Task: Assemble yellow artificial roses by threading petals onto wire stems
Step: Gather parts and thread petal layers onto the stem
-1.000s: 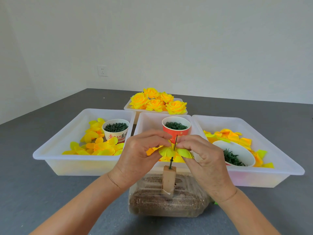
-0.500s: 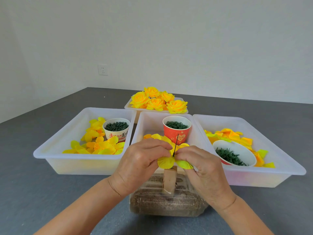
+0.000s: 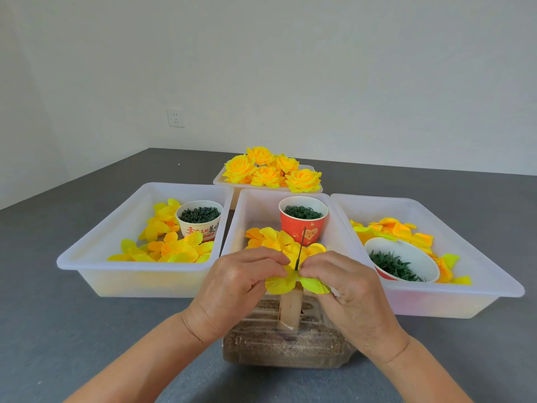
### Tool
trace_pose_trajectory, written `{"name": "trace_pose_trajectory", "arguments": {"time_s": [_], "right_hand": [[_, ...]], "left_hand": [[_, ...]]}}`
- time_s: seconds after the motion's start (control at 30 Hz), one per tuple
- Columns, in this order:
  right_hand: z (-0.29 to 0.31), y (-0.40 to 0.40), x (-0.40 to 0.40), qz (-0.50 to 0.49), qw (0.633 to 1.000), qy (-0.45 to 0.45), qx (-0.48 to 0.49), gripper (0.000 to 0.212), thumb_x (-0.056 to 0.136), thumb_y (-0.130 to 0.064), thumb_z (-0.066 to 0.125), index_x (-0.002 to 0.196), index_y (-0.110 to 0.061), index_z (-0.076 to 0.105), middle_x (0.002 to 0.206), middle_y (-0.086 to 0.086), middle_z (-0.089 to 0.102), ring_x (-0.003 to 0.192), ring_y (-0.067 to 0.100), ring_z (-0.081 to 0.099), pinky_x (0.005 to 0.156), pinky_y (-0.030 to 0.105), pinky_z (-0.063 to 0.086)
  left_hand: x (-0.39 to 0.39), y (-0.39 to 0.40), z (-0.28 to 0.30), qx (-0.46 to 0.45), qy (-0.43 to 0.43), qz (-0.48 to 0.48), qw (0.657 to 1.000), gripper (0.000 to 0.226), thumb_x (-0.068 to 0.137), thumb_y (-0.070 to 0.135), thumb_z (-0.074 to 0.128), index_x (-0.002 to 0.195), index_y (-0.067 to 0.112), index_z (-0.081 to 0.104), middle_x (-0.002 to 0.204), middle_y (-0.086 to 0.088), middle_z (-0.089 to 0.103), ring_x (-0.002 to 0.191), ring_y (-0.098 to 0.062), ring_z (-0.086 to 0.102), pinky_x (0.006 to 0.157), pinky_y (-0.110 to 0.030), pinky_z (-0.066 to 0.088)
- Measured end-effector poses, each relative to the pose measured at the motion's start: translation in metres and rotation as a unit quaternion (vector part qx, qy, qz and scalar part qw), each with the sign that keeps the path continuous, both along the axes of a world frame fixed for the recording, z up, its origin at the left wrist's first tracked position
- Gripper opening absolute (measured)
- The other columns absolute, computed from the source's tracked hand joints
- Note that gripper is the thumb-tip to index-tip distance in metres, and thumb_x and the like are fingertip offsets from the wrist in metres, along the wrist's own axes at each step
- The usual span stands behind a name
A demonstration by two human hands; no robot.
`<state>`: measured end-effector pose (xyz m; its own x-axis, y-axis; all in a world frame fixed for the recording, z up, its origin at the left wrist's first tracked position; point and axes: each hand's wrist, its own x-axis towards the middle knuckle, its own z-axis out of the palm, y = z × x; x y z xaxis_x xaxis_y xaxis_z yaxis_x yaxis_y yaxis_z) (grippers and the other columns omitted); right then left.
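So we've got the yellow fabric petal layer threaded on the thin dark wire stem, and it now sits lower than a second ago, almost touching the top of the small upright wooden block that holds the wire. A second back the petals were up nearer the tip, so more bare wire pokes out above our fingers now. Our left hand pinches the petal from the 9 o'clock side with curled fingers, and our right hand pinches it from 3 o'clock the same way, fingertips nearly meeting at the wire. Both hands have come down with the petal.

The block stands on a brown, clear-wrapped brick-like base at 6 o'clock. Right behind it, at 12 o'clock, is the middle white plastic tray with loose yellow-orange petals and a red paper cup of dark green rings. At 10 o'clock sits the left white tray with more petals and a white printed cup of dark green bits. At 2 o'clock the right white tray holds petals and a tipped white bowl of green pieces. Further out at 12 o'clock, a smaller tray carries the finished yellow roses.

Everything rests on a dark grey matte tabletop. Behind it are plain white walls with one white wall socket at about 11 o'clock.
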<state>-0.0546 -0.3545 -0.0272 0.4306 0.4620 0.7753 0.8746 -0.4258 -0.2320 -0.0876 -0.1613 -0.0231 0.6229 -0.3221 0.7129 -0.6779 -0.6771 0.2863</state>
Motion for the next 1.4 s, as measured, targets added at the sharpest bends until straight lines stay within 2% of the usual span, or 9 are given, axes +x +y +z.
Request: {"name": "trace_pose_trajectory", "arguments": {"time_s": [0.17, 0.27, 0.37, 0.5, 0.67, 0.8, 0.93, 1.17, 1.4], "right_hand": [[0.009, -0.01, -0.008, 0.008, 0.993, 0.116, -0.03, 0.029, 0.068, -0.023, 0.074, 0.096, -0.016, 0.073, 0.105, -0.009, 0.064, 0.099, 0.007, 0.06, 0.088, 0.019, 0.045], [0.016, -0.017, -0.012, 0.031, 0.98, 0.198, -0.009, 0.032, 0.07, -0.033, 0.073, 0.1, -0.023, 0.072, 0.11, -0.015, 0.062, 0.107, 0.003, 0.055, 0.088, 0.007, 0.036], [0.02, -0.013, -0.009, 0.017, 0.968, 0.236, 0.085, 0.013, 0.075, -0.02, 0.077, 0.086, -0.025, 0.073, 0.094, -0.013, 0.067, 0.089, 0.006, 0.06, 0.074, 0.013, 0.042], [0.023, 0.004, -0.001, 0.007, 0.943, 0.303, 0.135, 0.022, 0.075, -0.009, 0.074, 0.067, -0.029, 0.07, 0.079, -0.007, 0.068, 0.069, 0.009, 0.057, 0.062, 0.017, 0.043], [0.022, 0.012, 0.003, -0.002, 0.934, 0.341, 0.109, 0.014, 0.072, -0.011, 0.077, 0.065, -0.022, 0.071, 0.079, -0.004, 0.067, 0.071, 0.012, 0.058, 0.06, 0.017, 0.041], [0.025, 0.012, 0.003, 0.007, 0.933, 0.347, 0.093, 0.028, 0.072, -0.01, 0.078, 0.057, -0.03, 0.065, 0.078, -0.004, 0.067, 0.07, 0.007, 0.056, 0.06, 0.016, 0.037], [0.029, 0.011, 0.005, 0.019, 0.928, 0.365, 0.07, 0.027, 0.074, -0.009, 0.076, 0.062, -0.031, 0.066, 0.076, -0.006, 0.067, 0.068, 0.003, 0.056, 0.063, 0.02, 0.041], [0.03, 0.007, 0.009, 0.057, 0.891, 0.431, 0.129, 0.03, 0.07, 0.0, 0.077, 0.088, -0.021, 0.066, 0.067, -0.003, 0.07, 0.063, 0.007, 0.059, 0.065, 0.021, 0.049], [0.034, -0.002, 0.017, 0.062, 0.891, 0.436, 0.113, 0.02, 0.072, 0.001, 0.075, 0.079, -0.017, 0.071, 0.075, 0.008, 0.071, 0.07, 0.009, 0.062, 0.072, 0.026, 0.052]], "left_hand": [[0.0, 0.002, 0.0, -0.01, 0.009, 0.012, 1.0, 0.029, 0.075, -0.008, 0.053, 0.087, 0.009, 0.073, 0.105, 0.001, 0.069, 0.091, -0.015, 0.067, 0.075, -0.031, 0.054], [0.0, 0.005, 0.001, -0.023, 0.006, 0.013, 1.0, 0.022, 0.081, -0.002, 0.058, 0.09, 0.01, 0.073, 0.106, 0.003, 0.068, 0.093, -0.013, 0.066, 0.075, -0.03, 0.054], [-0.001, 0.007, 0.003, -0.043, 0.011, 0.025, 0.999, 0.022, 0.082, -0.001, 0.057, 0.093, 0.009, 0.074, 0.107, 0.003, 0.068, 0.09, -0.015, 0.067, 0.072, -0.031, 0.054], [-0.004, 0.0, 0.01, -0.109, 0.028, 0.034, 0.993, 0.018, 0.082, 0.006, 0.058, 0.091, 0.008, 0.074, 0.103, 0.002, 0.069, 0.077, -0.012, 0.064, 0.066, -0.022, 0.052], [-0.004, -0.01, 0.016, -0.169, 0.106, 0.025, 0.98, 0.009, 0.084, 0.015, 0.068, 0.086, 0.01, 0.075, 0.094, 0.005, 0.07, 0.086, -0.002, 0.062, 0.072, -0.02, 0.05], [0.0, -0.011, 0.015, -0.181, 0.199, 0.035, 0.963, 0.01, 0.082, 0.013, 0.069, 0.076, 0.02, 0.073, 0.075, 0.007, 0.07, 0.074, -0.005, 0.062, 0.072, -0.023, 0.05], [0.004, -0.011, 0.016, -0.214, 0.254, 0.035, 0.943, 0.012, 0.077, 0.01, 0.074, 0.072, 0.021, 0.073, 0.071, 0.001, 0.071, 0.07, -0.014, 0.064, 0.071, -0.03, 0.052], [0.009, -0.012, 0.021, -0.236, 0.274, -0.024, 0.932, 0.012, 0.074, 0.002, 0.074, 0.075, 0.014, 0.073, 0.071, 0.001, 0.068, 0.068, -0.008, 0.061, 0.069, -0.02, 0.05], [0.014, -0.014, 0.025, -0.193, 0.271, -0.044, 0.942, 0.013, 0.073, 0.006, 0.076, 0.07, 0.019, 0.072, 0.07, 0.007, 0.062, 0.067, -0.005, 0.057, 0.068, -0.024, 0.048]]}}
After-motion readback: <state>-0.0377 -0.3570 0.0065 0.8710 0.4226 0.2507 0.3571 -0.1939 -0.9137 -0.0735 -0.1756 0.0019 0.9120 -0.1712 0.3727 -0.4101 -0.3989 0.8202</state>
